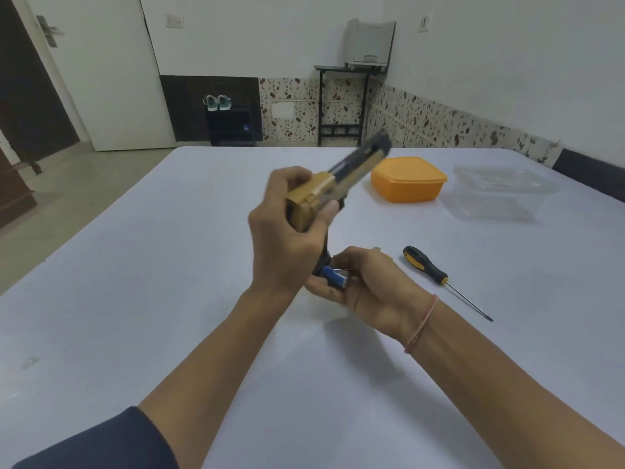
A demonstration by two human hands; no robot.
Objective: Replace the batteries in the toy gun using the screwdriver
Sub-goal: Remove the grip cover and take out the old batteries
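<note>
— Well, whereabouts of tan plastic toy gun [324, 187]?
— Aloft over white tabletop [169, 299], clasped in left hand [284, 238], barrel slanting up and away, butt downward.
— And right hand [368, 286]?
— Pinching blue cylindrical battery [333, 277] just beneath butt, slanted across it; likely needs aligning endwise.

White plaster walls [253, 35], even flat light. Landmark: black side table [341, 103] against the back wall, grey printer [370, 42] on top. Speckled red-and-cream tile band [439, 120] runs behind it and off to its right. Left of it: dark wall panel [189, 106], black shoe rack [231, 125] with a pair of sneakers [217, 103] on it. Further left: open white door [101, 79], beige floor [67, 184]. Switch plate [175, 20] high on the wall to its left. In front of it: desk [135, 299] with a pale cover.
</note>
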